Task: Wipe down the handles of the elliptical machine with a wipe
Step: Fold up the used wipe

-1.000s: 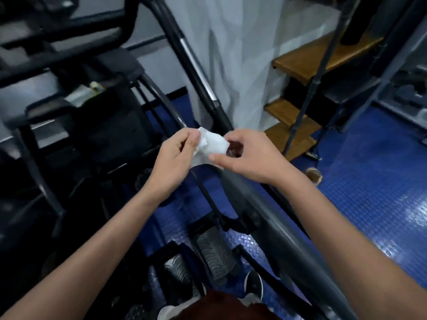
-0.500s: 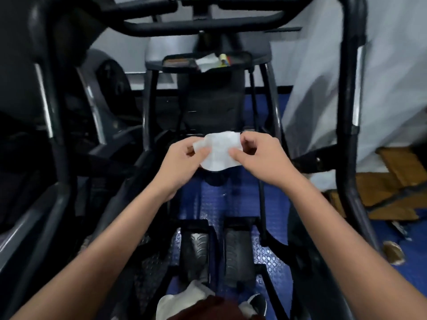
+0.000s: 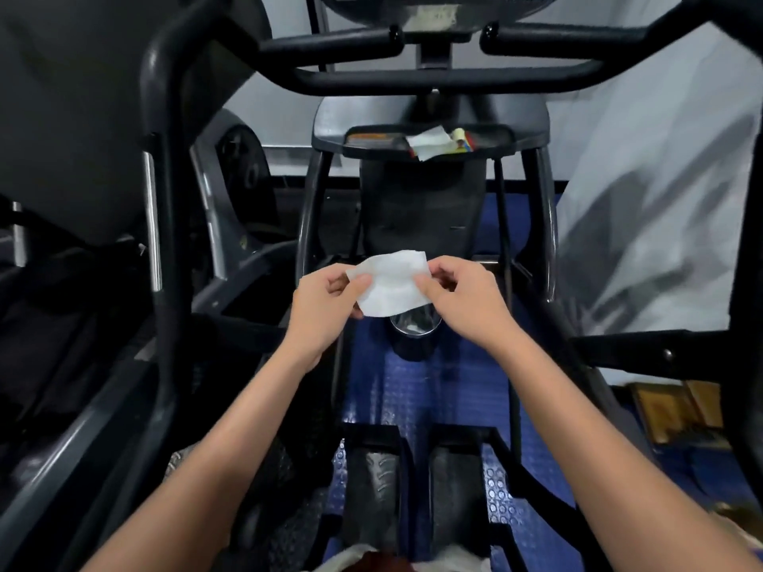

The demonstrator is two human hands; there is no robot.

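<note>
I hold a white wipe spread flat between both hands at the centre of the view. My left hand pinches its left edge and my right hand pinches its right edge. The elliptical's black handles surround me: a tall moving handle on the left, another at the right edge, and the fixed curved handlebar across the top. Neither hand touches a handle.
A tray under the console holds crumpled wipes and a small packet. Two foot pedals lie below on blue studded flooring. A white sheet hangs at right; wooden boards lie lower right.
My view swung from the right handle and stairs to face the machine's console. The crumpled wipe has been pulled open and now lies flat between my hands.
</note>
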